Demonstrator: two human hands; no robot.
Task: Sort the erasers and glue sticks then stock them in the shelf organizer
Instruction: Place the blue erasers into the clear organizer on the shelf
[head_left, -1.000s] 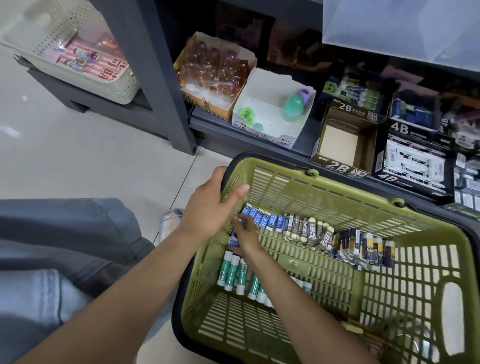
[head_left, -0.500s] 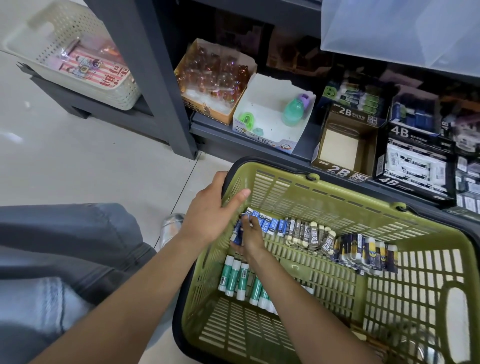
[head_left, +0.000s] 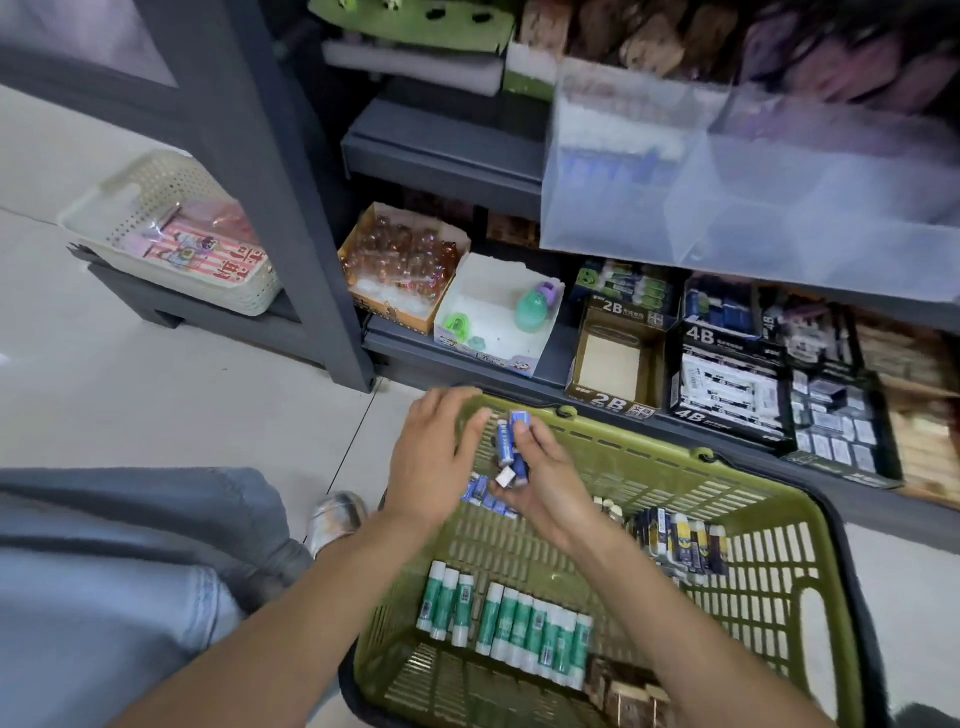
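Tiled floor (head_left: 156, 395), grey shelving (head_left: 291, 208), green basket (head_left: 769, 499)

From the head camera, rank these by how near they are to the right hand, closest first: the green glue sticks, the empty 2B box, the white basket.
1. Green glue sticks: in the green basket, just below the right hand.
2. Empty 2B box: on the bottom shelf, up and right of the hand.
3. White basket: far left, past the shelf post.
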